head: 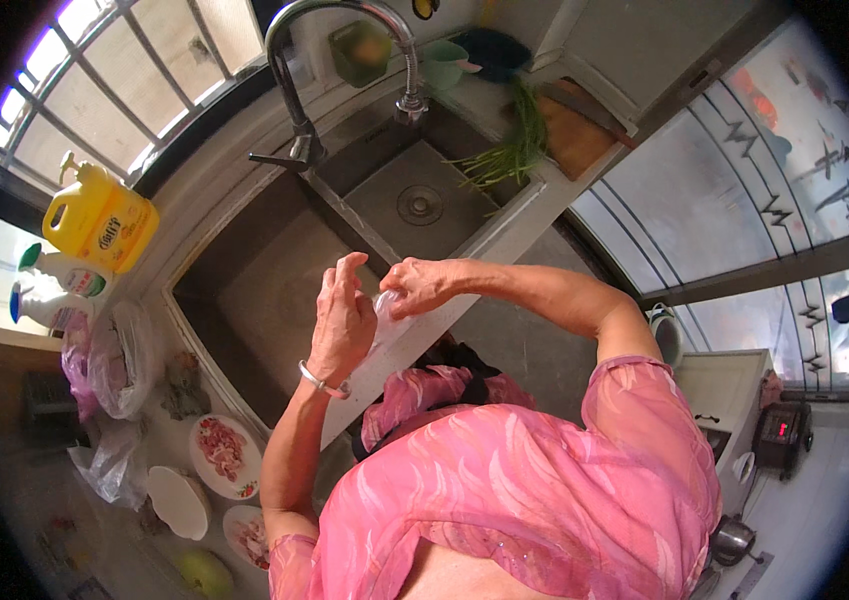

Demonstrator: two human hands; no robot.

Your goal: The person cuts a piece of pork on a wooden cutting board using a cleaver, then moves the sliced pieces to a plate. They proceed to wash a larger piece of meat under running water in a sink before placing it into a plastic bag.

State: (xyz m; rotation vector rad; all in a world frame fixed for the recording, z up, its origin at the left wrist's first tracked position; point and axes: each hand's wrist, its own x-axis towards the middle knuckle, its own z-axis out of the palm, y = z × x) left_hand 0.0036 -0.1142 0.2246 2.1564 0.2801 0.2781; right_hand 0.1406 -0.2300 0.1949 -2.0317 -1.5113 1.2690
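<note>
Both of my hands are above the front edge of a double sink, by the left basin (267, 285). In my right hand (422, 283), the bent fingers pinch a small piece of thin, translucent plastic (388, 306), perhaps a bag. My left hand (343, 319) is beside it, back upward, with its fingers raised and partly curled. A bracelet (319, 382) circles the left wrist. The plastic lies against the thumb side of that hand, but whether the left fingers grip it is hidden. The right basin (387, 196) has a drain strainer (420, 204).
A chrome faucet (284, 82) arches over the sink. Long green vegetables (507, 157) overhang the right basin near a cutting board (574, 135). At left stand a yellow jug (101, 217), spray bottles (71, 274), plastic bags (120, 367) and a plate (206, 478) of raw meat (220, 448).
</note>
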